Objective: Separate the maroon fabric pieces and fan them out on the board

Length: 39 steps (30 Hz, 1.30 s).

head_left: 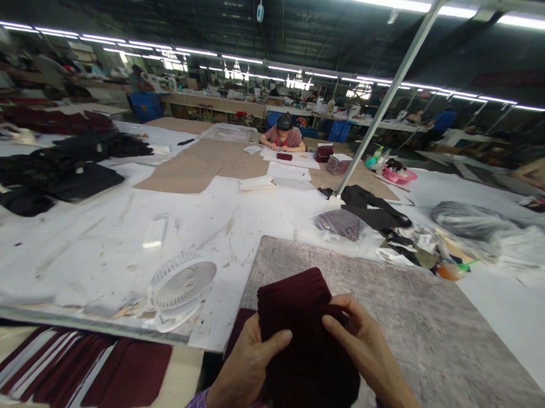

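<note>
A stack of dark maroon fabric pieces [302, 333] is held up in front of me, over the near edge of the table. My left hand [250, 361] grips its left side, thumb lying across the front. With thumb and fingers my right hand [357, 330] pinches the stack's upper right edge. The lower part of the fabric is very dark, so single layers there cannot be told apart. Behind my left hand, another maroon piece [238, 330] shows at the table edge.
A grey mottled board [407, 321] covers the table on the right. A white fan [181, 287] stands to the left. Maroon and white pieces [126, 373] lie fanned out at lower left. A metal pole [387, 100] rises from the table. Across it sits a person [283, 134] in a cap.
</note>
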Each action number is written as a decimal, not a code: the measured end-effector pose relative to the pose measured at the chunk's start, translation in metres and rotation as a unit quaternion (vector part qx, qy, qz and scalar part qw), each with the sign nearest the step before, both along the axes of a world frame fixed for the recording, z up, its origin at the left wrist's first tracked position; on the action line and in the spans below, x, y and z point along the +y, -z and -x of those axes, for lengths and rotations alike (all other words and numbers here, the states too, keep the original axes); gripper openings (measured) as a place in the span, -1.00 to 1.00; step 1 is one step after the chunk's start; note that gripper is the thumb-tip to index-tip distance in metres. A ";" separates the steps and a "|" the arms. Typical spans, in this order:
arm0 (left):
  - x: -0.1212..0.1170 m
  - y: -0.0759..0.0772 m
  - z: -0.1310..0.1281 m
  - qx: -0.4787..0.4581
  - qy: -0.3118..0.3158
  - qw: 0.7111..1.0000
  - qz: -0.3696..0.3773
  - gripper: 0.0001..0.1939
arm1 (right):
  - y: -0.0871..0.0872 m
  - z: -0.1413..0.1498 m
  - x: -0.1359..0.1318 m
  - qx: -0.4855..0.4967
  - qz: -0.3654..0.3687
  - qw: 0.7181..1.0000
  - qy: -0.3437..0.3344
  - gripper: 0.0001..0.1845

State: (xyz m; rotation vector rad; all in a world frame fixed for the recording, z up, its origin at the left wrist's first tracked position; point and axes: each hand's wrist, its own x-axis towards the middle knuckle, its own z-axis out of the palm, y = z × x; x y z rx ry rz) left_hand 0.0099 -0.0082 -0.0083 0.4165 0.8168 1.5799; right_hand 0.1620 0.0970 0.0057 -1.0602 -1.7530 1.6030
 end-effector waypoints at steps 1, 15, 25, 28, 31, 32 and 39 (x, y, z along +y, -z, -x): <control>0.000 -0.001 0.001 0.001 0.004 1.000 0.000 -0.65 | 0.000 0.000 0.000 0.027 0.017 0.999 0.008 -0.73; 0.002 -0.005 0.005 0.007 0.028 1.000 -0.007 -0.69 | 0.000 0.000 -0.003 0.039 0.097 0.994 -0.023 -0.71; 0.005 -0.007 0.002 0.004 0.018 1.000 -0.024 -0.70 | 0.002 0.005 -0.013 -0.026 0.014 0.998 0.053 -0.73; 0.005 -0.006 0.001 0.002 0.018 1.000 -0.021 -0.71 | 0.006 0.005 -0.013 -0.024 0.014 0.998 0.059 -0.73; 0.004 -0.005 -0.001 -0.005 0.015 1.000 -0.014 -0.71 | 0.009 0.005 -0.013 -0.025 0.019 0.998 0.059 -0.72; 0.004 -0.005 -0.001 -0.011 0.015 1.000 -0.010 -0.71 | 0.009 0.005 -0.013 -0.027 0.021 0.998 0.057 -0.71; 0.001 -0.003 0.006 -0.014 0.043 0.999 0.001 -0.67 | 0.009 -0.003 -0.004 0.047 0.001 0.999 0.024 -0.60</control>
